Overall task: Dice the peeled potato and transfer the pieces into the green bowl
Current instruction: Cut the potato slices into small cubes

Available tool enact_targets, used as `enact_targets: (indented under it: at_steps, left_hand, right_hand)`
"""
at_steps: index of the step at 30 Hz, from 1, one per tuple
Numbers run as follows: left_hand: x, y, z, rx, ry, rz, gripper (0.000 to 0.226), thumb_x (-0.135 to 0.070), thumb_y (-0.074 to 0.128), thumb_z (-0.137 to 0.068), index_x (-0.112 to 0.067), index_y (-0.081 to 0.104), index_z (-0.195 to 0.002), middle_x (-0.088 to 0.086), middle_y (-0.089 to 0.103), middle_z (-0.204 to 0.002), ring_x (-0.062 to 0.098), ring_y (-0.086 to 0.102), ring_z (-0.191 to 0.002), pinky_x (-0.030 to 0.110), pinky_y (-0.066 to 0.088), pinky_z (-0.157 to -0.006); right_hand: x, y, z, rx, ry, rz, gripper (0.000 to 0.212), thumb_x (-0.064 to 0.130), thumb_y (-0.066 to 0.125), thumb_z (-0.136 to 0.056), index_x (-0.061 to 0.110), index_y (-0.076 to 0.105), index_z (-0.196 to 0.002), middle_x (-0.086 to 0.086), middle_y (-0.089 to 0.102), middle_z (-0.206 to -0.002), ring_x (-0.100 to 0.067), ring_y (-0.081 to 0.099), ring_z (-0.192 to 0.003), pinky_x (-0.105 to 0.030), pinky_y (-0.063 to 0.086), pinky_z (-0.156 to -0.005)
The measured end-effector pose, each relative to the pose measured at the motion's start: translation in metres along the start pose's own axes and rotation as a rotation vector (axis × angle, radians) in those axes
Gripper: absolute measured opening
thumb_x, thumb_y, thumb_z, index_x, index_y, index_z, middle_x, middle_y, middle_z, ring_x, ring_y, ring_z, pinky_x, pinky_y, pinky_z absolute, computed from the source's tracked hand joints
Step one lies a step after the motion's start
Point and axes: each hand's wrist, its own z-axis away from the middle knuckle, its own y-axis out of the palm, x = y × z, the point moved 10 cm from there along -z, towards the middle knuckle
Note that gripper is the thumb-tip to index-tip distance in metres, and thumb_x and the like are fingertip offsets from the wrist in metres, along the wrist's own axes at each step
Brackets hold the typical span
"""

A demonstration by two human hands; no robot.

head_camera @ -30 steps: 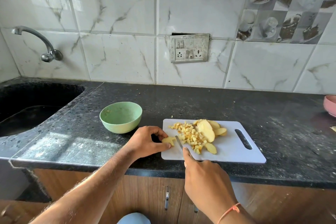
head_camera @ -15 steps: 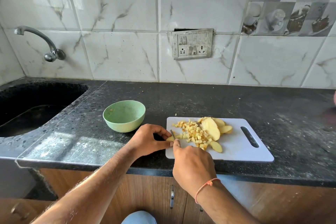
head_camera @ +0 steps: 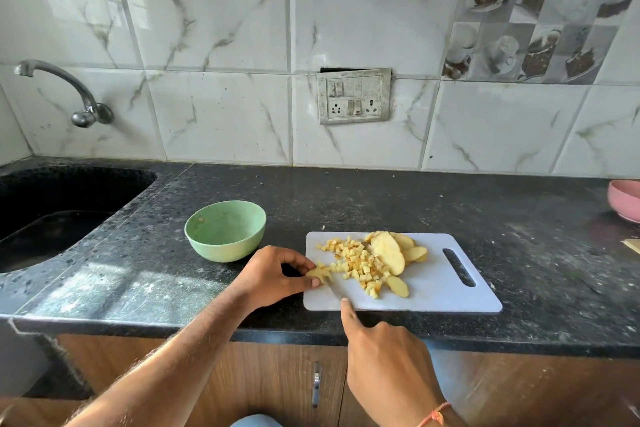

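Note:
A white cutting board (head_camera: 440,291) lies on the black counter. On it sit a heap of diced potato (head_camera: 356,262) and several potato slices (head_camera: 391,251). My left hand (head_camera: 273,274) pinches a partly cut potato piece (head_camera: 320,273) at the board's left edge. My right hand (head_camera: 388,360) grips a knife (head_camera: 334,289), index finger along its spine; the thin blade points at that piece and the handle is hidden in my fist. The green bowl (head_camera: 225,230) stands left of the board and looks nearly empty.
A dark sink (head_camera: 52,215) with a metal tap (head_camera: 69,94) fills the left end of the counter. A pink bowl (head_camera: 627,199) sits at the far right edge. Brown cabinet doors (head_camera: 277,381) run below the counter's front edge.
My right hand with the knife has drawn back toward me from the potato piece. My left hand keeps holding the piece, which now shows cuts.

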Motion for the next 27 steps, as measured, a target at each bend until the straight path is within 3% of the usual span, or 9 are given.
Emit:
enact_targets:
  at_steps: [4, 10, 18, 22, 27]
  left_hand:
    - [-0.001, 0.002, 0.001, -0.008, -0.003, 0.003, 0.029, -0.049, 0.094, -0.073, -0.038, 0.083, -0.097, -0.023, 0.077, -0.090, 0.004, 0.073, -0.085, 0.034, 0.059, -0.085]
    - [-0.004, 0.000, 0.001, -0.043, 0.007, -0.023, 0.030, -0.051, 0.094, -0.073, -0.038, 0.083, -0.097, -0.022, 0.075, -0.086, 0.000, 0.070, -0.077, 0.023, 0.055, -0.071]
    - [-0.001, -0.002, 0.001, -0.055, -0.021, -0.020, 0.031, -0.051, 0.096, -0.069, -0.036, 0.082, -0.092, -0.021, 0.076, -0.084, -0.003, 0.066, -0.070, 0.012, 0.045, -0.061]
    - [-0.003, 0.000, 0.000, -0.031, -0.012, -0.024, 0.030, -0.047, 0.096, -0.069, -0.034, 0.080, -0.092, -0.020, 0.076, -0.084, -0.003, 0.068, -0.071, 0.013, 0.046, -0.062]
    - [-0.002, 0.000, 0.000, -0.016, -0.004, -0.028, 0.031, -0.045, 0.097, -0.069, -0.033, 0.079, -0.092, -0.021, 0.077, -0.085, 0.000, 0.072, -0.079, 0.023, 0.058, -0.073]
  right_hand:
    - [-0.008, -0.003, -0.003, -0.021, 0.043, -0.029, 0.069, 0.018, 0.037, -0.103, 0.027, 0.007, -0.165, -0.007, 0.071, -0.105, -0.028, 0.069, -0.092, -0.033, 0.035, -0.057]
    - [0.003, -0.013, -0.013, -0.088, 0.008, -0.007, 0.066, 0.021, 0.038, -0.104, 0.029, 0.014, -0.164, -0.007, 0.072, -0.107, -0.027, 0.070, -0.094, -0.036, 0.046, -0.067]
    - [-0.003, -0.016, -0.023, -0.146, 0.003, -0.002, 0.067, 0.021, 0.038, -0.103, 0.030, 0.013, -0.164, -0.006, 0.072, -0.099, -0.025, 0.070, -0.086, -0.032, 0.042, -0.061]
    - [-0.001, -0.010, -0.024, -0.125, -0.005, -0.006, 0.066, 0.022, 0.037, -0.103, 0.029, 0.014, -0.164, -0.005, 0.071, -0.097, -0.027, 0.068, -0.086, -0.034, 0.042, -0.061]
    - [-0.005, -0.012, -0.025, -0.155, 0.012, -0.028, 0.066, 0.022, 0.038, -0.103, 0.030, 0.016, -0.164, -0.004, 0.071, -0.094, -0.024, 0.069, -0.083, -0.034, 0.046, -0.062]
